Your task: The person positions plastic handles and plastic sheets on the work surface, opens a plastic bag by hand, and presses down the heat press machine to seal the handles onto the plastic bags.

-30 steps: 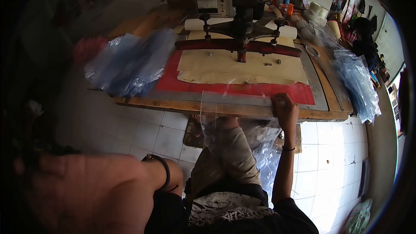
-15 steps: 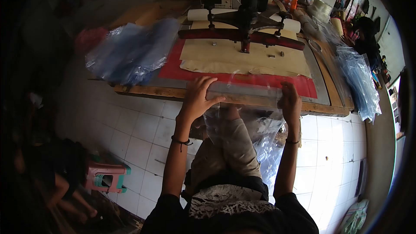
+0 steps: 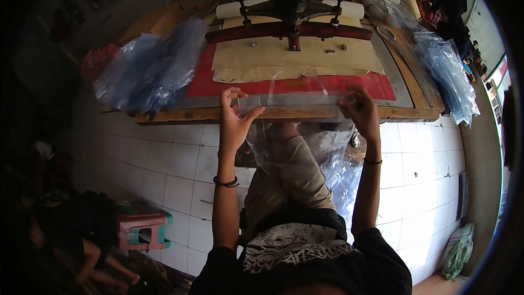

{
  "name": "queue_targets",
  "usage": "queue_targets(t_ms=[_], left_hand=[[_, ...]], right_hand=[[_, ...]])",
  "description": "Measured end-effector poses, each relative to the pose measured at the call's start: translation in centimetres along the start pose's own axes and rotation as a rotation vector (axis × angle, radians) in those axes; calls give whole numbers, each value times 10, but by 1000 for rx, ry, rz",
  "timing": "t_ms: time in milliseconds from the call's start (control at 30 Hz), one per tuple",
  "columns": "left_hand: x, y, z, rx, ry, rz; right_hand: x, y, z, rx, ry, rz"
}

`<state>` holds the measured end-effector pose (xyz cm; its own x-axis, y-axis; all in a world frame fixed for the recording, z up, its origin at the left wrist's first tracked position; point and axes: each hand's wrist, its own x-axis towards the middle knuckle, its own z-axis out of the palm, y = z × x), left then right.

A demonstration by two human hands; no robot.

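A clear plastic bag (image 3: 327, 141) with a thin curved strip along its top hangs between my hands at the table's front edge. My left hand (image 3: 233, 123) holds its left side, fingers curled and thumb stretched inward. At the right side my right hand (image 3: 362, 112) pinches the plastic between thumb and fingers. Just beyond lie a red sheet (image 3: 355, 83) and a beige sheet (image 3: 295, 61) on the worktable. Over them stands a press with a long dark red bar (image 3: 248, 34). Small metal pieces (image 3: 331, 51) rest on the beige sheet.
Piles of clear plastic lie left (image 3: 147, 71) and right (image 3: 445, 71) on the table, the right one hanging over the edge. A pink and green stool (image 3: 143, 224) stands at lower left beside another person (image 3: 82, 246). A sack (image 3: 457, 251) sits at lower right.
The view has shifted, so the table appears higher. My hands have lifted the plastic a little, and the curved strip now stands out more. My left fingers are more curled.
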<state>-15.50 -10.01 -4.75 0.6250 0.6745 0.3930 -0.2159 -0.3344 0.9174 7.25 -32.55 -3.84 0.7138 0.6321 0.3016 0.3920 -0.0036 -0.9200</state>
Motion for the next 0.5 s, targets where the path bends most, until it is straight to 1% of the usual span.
queue_targets(t_ms=[67, 100, 200, 300, 400, 433, 467, 500], left_hand=[[-8, 10, 3, -41, 43, -149], [-13, 11, 4, -127, 48, -178], [-26, 19, 5, -141, 57, -246], [-35, 13, 2, -32, 28, -92], [-48, 22, -1, -27, 25, -108], [-54, 23, -3, -57, 44, -140], [-61, 24, -6, -83, 65, -165], [-66, 25, -10, -106, 86, -188]], right_hand=[[0, 0, -3, 81, -20, 12], [-1, 0, -4, 119, -32, 20], [-3, 0, -11, 104, -73, 8], [-6, 0, -12, 132, -111, -54], [-14, -1, -12, 58, -61, -107], [-25, -12, -10, 12, -32, -32], [-41, -22, -2, 154, -22, -46], [-57, -8, -8, 145, -86, 2]])
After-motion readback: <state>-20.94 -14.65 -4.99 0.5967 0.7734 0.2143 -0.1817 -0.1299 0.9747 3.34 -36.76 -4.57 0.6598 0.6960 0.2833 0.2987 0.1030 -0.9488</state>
